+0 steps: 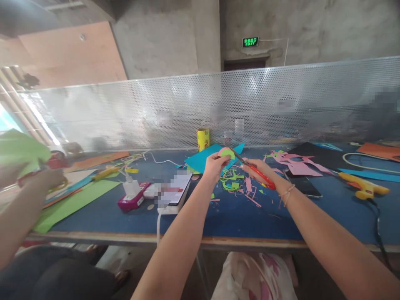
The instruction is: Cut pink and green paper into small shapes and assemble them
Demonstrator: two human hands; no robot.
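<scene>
Pinched in my left hand is a small rounded paper piece, light green with a pink edge. My right hand is closed around scissors with red handles. Their dark blades reach up to the right edge of the paper; whether they are cutting into it I cannot make out. Below both hands lie green and pink paper scraps on the blue tabletop. A blue paper sheet lies behind my left hand.
Left of my arms are a propped phone, a purple power strip and a co-worker's hand near green paper. A yellow glue gun with a cord lies right. A yellow tube stands by the perforated metal divider.
</scene>
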